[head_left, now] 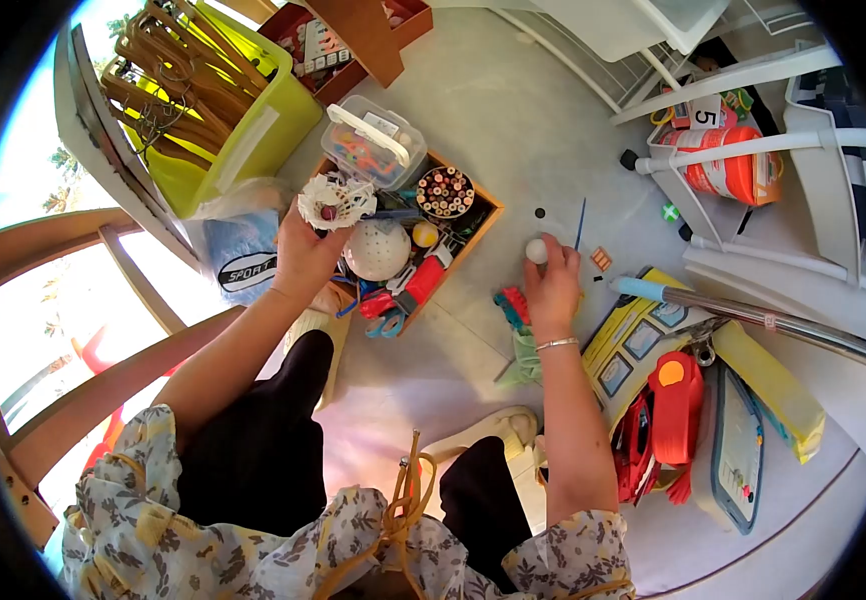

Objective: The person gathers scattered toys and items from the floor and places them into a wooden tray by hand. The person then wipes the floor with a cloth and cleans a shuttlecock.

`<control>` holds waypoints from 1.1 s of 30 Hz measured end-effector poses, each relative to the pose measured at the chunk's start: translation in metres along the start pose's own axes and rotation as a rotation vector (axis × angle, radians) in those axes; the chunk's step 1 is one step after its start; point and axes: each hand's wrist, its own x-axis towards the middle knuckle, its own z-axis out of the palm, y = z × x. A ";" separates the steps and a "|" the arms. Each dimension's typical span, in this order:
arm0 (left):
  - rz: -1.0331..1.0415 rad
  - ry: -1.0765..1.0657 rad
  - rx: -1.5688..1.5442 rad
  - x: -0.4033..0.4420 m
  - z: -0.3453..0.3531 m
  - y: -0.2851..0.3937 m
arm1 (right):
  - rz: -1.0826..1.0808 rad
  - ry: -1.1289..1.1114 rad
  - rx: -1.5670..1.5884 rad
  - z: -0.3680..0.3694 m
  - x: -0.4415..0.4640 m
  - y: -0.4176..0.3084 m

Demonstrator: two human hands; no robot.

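Note:
My left hand [305, 257] is closed on a white lacy object [337, 201] with a dark reddish centre, above the left edge of a wooden box [488, 212]. In the box are a white perforated ball [378, 250], a cup of colored pencils [445, 192], a yellow round item [425, 234] and a red toy vehicle [427, 275]. A clear lidded container [373, 142] rests at the box's far side. Out on the floor to the right, my right hand [553, 290] holds a small white ball [536, 251] at its fingertips.
A green bin [278, 120] of wooden hangers stands back left, a wheeled white rack [793, 140] at right. Near my right arm lie a metal pole [783, 325], a yellow bag [768, 390] and a red item [675, 405]. A blue stick [581, 224] lies by my fingers.

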 end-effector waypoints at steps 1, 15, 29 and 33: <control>0.019 -0.015 -0.014 0.000 0.000 0.000 | -0.002 -0.028 0.008 0.002 0.002 0.001; -0.108 -0.015 -0.564 -0.003 0.005 0.003 | -0.310 0.034 0.628 -0.008 -0.015 -0.191; -0.002 0.013 -0.409 0.001 0.012 -0.008 | 0.224 0.039 -0.105 -0.039 -0.129 -0.008; -0.008 0.040 -0.341 -0.001 0.010 -0.002 | 0.261 -0.079 -0.127 -0.032 -0.109 -0.014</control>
